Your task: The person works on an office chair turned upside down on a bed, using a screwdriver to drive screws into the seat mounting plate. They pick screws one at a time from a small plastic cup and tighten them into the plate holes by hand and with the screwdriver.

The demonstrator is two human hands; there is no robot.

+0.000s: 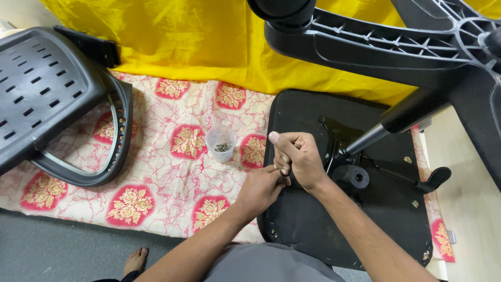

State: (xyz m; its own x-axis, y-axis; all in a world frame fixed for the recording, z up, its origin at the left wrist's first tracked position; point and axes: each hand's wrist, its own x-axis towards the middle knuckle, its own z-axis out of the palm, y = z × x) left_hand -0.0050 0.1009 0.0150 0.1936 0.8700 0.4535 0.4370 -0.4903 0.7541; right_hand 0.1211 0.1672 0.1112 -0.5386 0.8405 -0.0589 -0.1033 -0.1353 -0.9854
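My left hand point(261, 188) and my right hand point(297, 156) meet over the left edge of an upturned black chair seat point(302, 219). The right hand is closed in a fist with the thumb up, gripping a small item I cannot make out. The left hand's fingertips pinch at the same spot under the right fist. The seat's metal mechanism point(339, 146) and gas-lift column point(386, 128) rise just right of my hands.
A clear plastic cup point(221, 142) holding several screws stands on the floral cloth point(172, 172). A black perforated chair backrest point(47, 94) lies at left. The chair's star base point(407, 42) overhangs the top right. Yellow fabric point(182, 36) lies behind. My bare foot point(135, 260) rests on grey floor.
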